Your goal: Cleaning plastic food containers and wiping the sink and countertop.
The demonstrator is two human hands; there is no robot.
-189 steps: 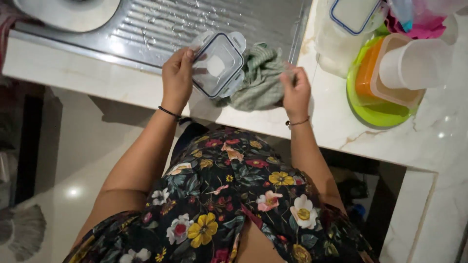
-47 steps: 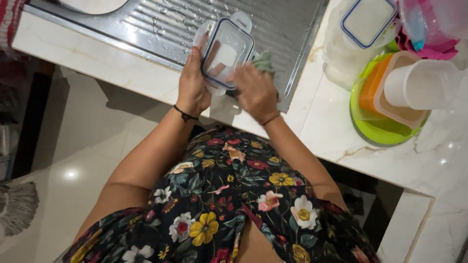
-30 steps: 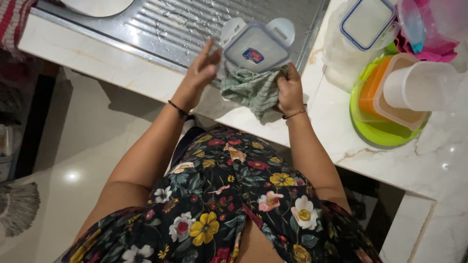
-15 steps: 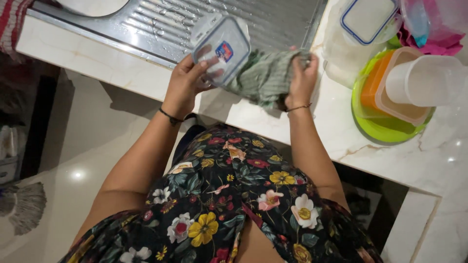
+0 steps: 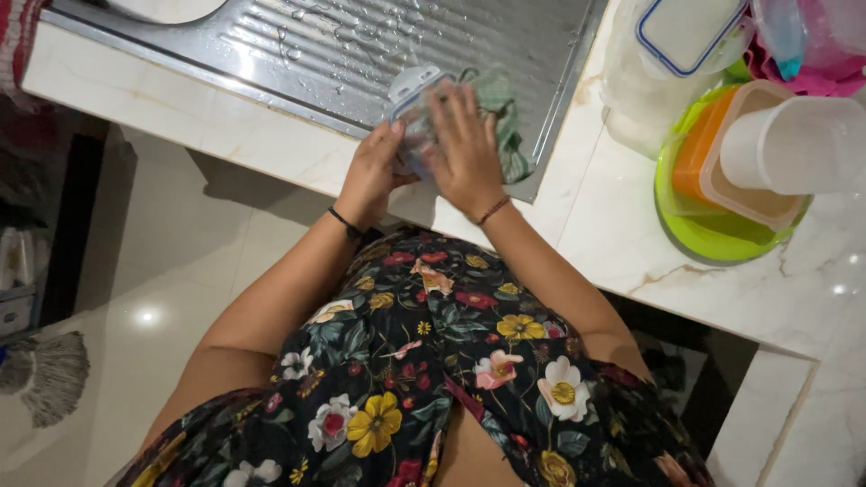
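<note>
My left hand (image 5: 372, 171) grips the near edge of a clear plastic container lid (image 5: 408, 90) with a blue rim, held over the steel draining board (image 5: 361, 45). My right hand (image 5: 465, 149) lies flat across the lid, pressing a grey-green cloth (image 5: 501, 122) against it. The cloth bunches out behind and to the right of my fingers. Most of the lid is hidden under my right hand.
A wet ribbed drainer runs along the back, with a white bowl (image 5: 162, 7) at its far left. On the marble counter (image 5: 722, 298) to the right stand a lidded clear box (image 5: 667, 54), a green plate (image 5: 713, 234) stacked with an orange tub and a clear cup (image 5: 794, 144). A mop (image 5: 50, 374) lies on the floor.
My right hand has moved left with the cloth, from beside the lid onto its face. The lid has turned and now sits between both hands.
</note>
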